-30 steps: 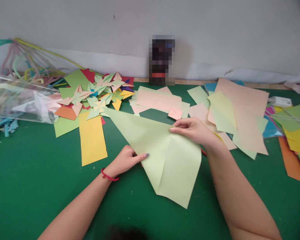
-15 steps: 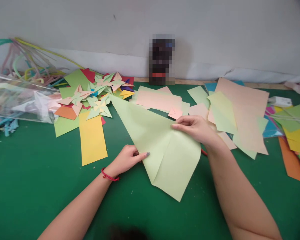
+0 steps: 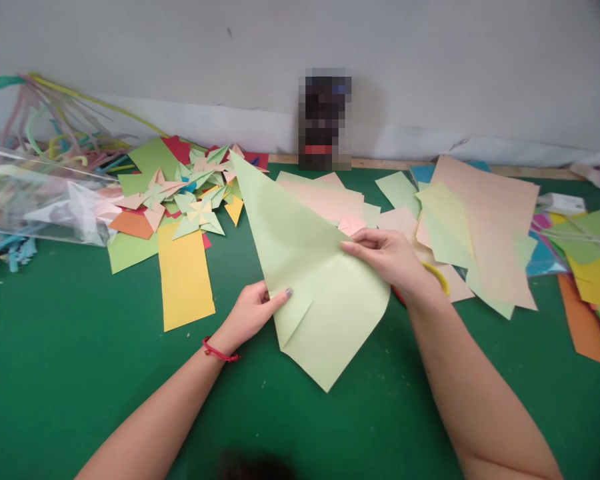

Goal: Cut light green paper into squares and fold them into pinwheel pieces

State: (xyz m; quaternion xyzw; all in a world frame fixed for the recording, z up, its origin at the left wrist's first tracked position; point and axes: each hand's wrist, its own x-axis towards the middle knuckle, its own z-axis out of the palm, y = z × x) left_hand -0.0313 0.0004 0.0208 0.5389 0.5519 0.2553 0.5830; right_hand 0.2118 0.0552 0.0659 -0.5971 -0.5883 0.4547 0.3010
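A pale green sheet of paper [image 3: 310, 260], partly folded with a pointed end toward the back left, is held up over the green table. My left hand [image 3: 256, 307] pinches its left edge, thumb on top and fingers beneath. With thumb and fingertips, my right hand [image 3: 383, 257] grips the upper right edge. A short fold line shows near the paper's lower left corner. Behind my right wrist, a yellow and red handled item [image 3: 436, 277] is mostly hidden; it may be scissors.
Folded paper pieces [image 3: 199, 212] and a yellow paper strip [image 3: 186, 280] lie at the left. A clear plastic bag [image 3: 45, 200] with pipe cleaners is beyond. Peach sheets [image 3: 500, 227] spread at the right. A pixelated dark object [image 3: 324, 120] stands against the wall.
The green sheet has turned clockwise, its pointed end rising and its lower corner swinging left. More of the yellow handle now shows by my right wrist. Both hands keep their grip.
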